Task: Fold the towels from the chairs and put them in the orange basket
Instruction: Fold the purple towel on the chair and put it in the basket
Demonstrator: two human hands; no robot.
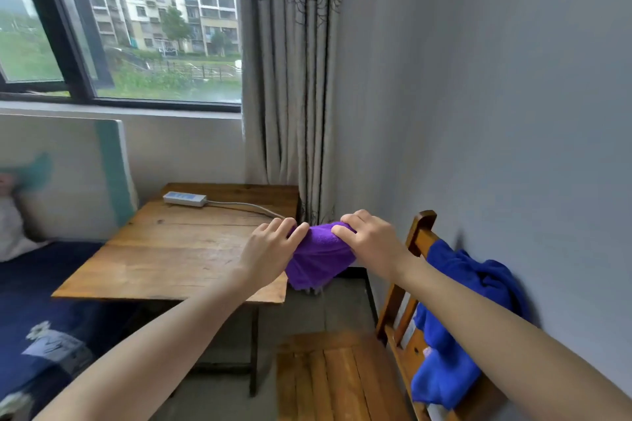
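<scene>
Forearms (154,352), nearest to me, reach in from both lower corners and meet mid-frame.

Far left: bed (41,284) with a dark cover, no part of the job.

Next: worktop (171,249) of plain wood, with a strip (184,198) and its cord (246,207) at the back edge. Since it sits just beside the hands, I judge it the likely folding surface.

Left grip (270,249): thumb and fingers pinch the left side of the purple towel (318,260), above the worktop's right corner.

The purple towel hangs bunched between the two hands. It is held in the air, and its lower hem drops past the worktop's edge. Whether it brushes that edge I cannot tell.

Right grip (372,243): fingers are curled over the towel's top and clenched on a gather of cloth. The two holds sit close together, which suggests I am hunting for corners so I can spread the cloth before a first fold.

Right: chair (328,376). A blue towel (444,352) is draped over its backrest, not yet folded and next in line by my reading.

The basket is out of view, so I cannot judge the carry.
</scene>
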